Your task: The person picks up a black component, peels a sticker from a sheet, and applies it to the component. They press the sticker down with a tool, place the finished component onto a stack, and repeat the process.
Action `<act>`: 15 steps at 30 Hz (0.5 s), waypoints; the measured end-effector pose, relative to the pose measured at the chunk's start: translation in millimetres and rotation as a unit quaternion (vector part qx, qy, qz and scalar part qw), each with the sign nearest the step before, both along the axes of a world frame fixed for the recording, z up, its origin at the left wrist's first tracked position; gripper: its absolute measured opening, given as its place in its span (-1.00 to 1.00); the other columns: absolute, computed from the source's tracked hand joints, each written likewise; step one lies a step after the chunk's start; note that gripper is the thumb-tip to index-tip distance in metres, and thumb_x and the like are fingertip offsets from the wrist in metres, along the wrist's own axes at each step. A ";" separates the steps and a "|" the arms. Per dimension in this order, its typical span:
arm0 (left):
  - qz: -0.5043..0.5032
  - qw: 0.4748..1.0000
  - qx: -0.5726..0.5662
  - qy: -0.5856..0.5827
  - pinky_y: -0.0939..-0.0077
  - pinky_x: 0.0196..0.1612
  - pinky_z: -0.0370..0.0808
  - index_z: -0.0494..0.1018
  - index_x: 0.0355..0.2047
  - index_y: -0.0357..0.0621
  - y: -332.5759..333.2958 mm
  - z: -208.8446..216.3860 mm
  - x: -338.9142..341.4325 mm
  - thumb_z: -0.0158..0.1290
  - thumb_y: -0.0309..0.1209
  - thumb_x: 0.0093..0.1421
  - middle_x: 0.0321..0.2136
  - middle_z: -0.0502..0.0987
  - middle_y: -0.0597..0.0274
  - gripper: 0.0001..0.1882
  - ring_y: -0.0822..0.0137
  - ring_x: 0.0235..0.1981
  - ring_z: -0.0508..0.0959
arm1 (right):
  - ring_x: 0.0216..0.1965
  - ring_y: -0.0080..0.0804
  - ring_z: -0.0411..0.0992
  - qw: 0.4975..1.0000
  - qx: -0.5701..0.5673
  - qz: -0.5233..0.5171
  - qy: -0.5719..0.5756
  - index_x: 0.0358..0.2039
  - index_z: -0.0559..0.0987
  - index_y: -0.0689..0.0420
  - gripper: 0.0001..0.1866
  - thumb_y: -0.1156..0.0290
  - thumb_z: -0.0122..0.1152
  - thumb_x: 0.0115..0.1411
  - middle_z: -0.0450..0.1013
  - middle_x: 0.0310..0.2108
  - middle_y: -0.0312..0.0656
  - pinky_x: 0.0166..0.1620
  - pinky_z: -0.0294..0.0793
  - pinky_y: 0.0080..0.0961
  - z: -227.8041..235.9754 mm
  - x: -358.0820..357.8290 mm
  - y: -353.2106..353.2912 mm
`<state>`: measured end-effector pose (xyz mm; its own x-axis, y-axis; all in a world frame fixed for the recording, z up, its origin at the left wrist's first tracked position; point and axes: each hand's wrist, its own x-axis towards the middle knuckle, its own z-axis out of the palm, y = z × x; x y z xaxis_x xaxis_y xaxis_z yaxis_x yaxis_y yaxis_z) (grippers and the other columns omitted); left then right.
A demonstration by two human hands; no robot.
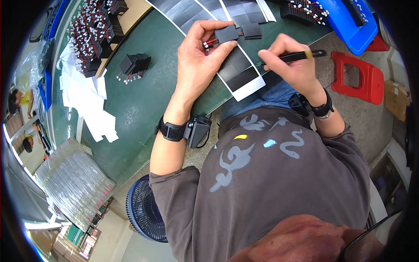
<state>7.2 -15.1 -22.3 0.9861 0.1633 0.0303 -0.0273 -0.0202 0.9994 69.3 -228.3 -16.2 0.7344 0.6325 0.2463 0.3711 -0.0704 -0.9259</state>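
Note:
Between the thumb and fingers of my left hand [198,56] is a flat black square pack [227,34], with red and black wires and white connectors beside my palm. A second black square piece [251,31] lies just to its right, with short wires between the two. Under them is a white-backed strip of black pads [239,67], its near end reaching the table edge. My right hand [290,65] is closed around a slim black-handled tool [297,56]; its tip, partly hidden by my fingers, points left toward the strip. I cannot tell whether it is tweezers or a knife.
More pad strips [181,15] lie at the far side of the green table [144,100]. A small stack of wired black packs [134,64], white paper scraps [87,96] and a loaded tray [125,32] are leftward. Rightward are a blue bin [345,28] and a red stool [364,81].

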 end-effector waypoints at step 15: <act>0.002 1.000 0.013 0.000 0.76 -0.20 0.46 0.45 -0.05 -0.25 1.8 -1.4 -0.1 0.22 -0.62 0.14 -0.18 0.58 0.34 -0.65 0.64 -0.27 0.47 | -0.58 -0.59 0.39 0.989 0.089 0.063 -0.097 -0.59 0.47 0.15 -0.76 0.51 0.33 0.16 0.48 -0.59 -0.26 -0.48 0.33 -0.62 3.9 -10.3 -2.9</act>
